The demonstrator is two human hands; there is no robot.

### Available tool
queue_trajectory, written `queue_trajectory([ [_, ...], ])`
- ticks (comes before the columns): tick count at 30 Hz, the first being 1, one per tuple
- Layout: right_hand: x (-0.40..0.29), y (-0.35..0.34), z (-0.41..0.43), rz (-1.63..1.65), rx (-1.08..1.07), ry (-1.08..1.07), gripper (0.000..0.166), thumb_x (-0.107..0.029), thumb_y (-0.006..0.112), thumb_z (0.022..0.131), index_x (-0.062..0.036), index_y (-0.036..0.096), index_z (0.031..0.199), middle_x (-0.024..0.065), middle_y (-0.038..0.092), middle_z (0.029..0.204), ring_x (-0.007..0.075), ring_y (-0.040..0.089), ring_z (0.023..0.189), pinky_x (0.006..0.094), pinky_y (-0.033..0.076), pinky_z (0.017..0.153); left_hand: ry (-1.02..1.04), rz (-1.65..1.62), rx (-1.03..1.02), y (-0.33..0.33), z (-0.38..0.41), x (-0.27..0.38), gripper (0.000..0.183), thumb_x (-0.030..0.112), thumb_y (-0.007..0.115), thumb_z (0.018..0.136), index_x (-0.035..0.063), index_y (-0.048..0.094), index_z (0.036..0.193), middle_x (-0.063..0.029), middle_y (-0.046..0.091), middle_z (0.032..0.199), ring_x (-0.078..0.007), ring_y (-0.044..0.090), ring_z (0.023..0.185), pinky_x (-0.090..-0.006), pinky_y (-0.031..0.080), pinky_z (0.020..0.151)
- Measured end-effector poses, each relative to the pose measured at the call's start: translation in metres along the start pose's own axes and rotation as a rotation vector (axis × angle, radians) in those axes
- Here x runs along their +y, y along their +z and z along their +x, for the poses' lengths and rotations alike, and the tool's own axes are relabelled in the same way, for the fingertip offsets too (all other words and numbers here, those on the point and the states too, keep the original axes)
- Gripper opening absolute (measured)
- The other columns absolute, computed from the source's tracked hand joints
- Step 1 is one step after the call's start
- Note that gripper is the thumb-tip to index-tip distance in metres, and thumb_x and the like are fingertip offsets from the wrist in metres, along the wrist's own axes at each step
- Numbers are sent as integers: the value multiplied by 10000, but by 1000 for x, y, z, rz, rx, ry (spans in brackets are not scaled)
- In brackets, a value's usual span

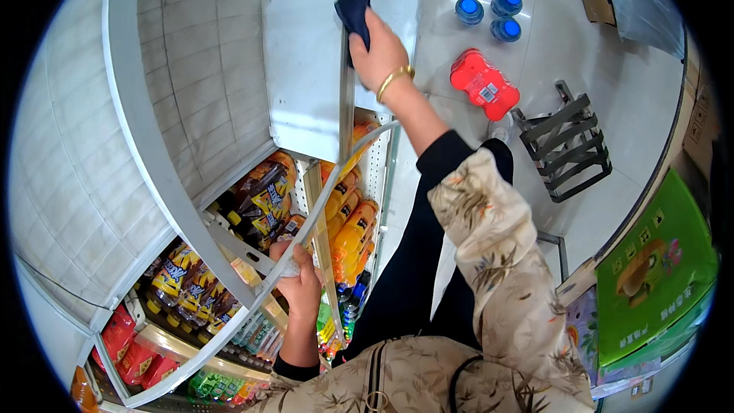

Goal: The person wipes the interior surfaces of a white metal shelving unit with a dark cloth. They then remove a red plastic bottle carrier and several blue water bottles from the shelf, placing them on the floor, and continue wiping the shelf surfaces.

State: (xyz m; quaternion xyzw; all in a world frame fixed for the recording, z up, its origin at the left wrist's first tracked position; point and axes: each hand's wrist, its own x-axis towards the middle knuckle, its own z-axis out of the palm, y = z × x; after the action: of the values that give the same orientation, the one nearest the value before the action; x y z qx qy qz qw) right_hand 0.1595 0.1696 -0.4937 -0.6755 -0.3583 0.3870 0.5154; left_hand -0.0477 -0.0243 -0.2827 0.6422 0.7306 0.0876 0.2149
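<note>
My right hand (381, 51) holds a dark blue cloth (354, 8) against the front edge strip (346, 97) of a white metal shelf (307, 57). A gold-coloured bangle (395, 80) circles that wrist. Lower down, my left hand (304, 287) grips a long curved pale frame bar (241, 318), thumb on top. Something whitish and translucent shows by its thumb; I cannot tell what it is. Behind and below this hand, dark drink bottles with yellow labels (266, 201) and orange drink bottles (352, 235) stand on lower shelves.
Three large blue-capped water bottles (506, 28), a red shrink-wrapped pack (484, 85) and a dark metal folding stool (567, 140) are on the tiled floor at right. A green printed carton (654, 275) stands at lower right. Red packages (135, 350) sit lower left.
</note>
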Motion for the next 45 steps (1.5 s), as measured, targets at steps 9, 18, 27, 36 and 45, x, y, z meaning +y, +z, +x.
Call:
queue_trajectory([
  [9,10,-3,-207,-134,-474,35,415,-84,614,785,-40,561,1194,142,610,1159,353,570,975,409,472,851,-228,-105,-8,-4,-8,2,132,126,547,933,0,506,937,-76,494,832,-146,469,769,-290,400,712],
  [18,-96,-67,-203,322,-488,219,677,-115,639,781,-53,325,1377,217,576,1175,368,620,1015,381,499,868,-130,167,4,-11,-44,-19,156,51,624,870,-14,602,1010,-35,598,845,-106,533,731,-263,456,676],
  [27,-189,-53,-237,263,-616,-277,701,-159,638,716,28,401,1349,156,452,1368,287,527,904,343,464,807,-285,-176,215,-53,-114,-13,122,69,501,948,-2,578,1011,-40,601,831,-98,552,743,-247,460,668],
  [36,-152,-29,-239,20,-462,-453,451,-114,542,767,-61,577,1213,12,554,1239,206,505,874,307,449,736,55,-321,445,-89,-49,48,161,207,435,1008,78,395,921,-4,389,564,-82,345,458,-243,341,463],
  [45,-79,-4,-227,28,-454,-194,560,68,566,651,-96,563,1187,32,552,1212,279,501,967,370,410,873,181,-305,394,-91,-40,41,171,230,453,1006,101,378,922,12,370,592,-75,337,475,-253,338,480],
])
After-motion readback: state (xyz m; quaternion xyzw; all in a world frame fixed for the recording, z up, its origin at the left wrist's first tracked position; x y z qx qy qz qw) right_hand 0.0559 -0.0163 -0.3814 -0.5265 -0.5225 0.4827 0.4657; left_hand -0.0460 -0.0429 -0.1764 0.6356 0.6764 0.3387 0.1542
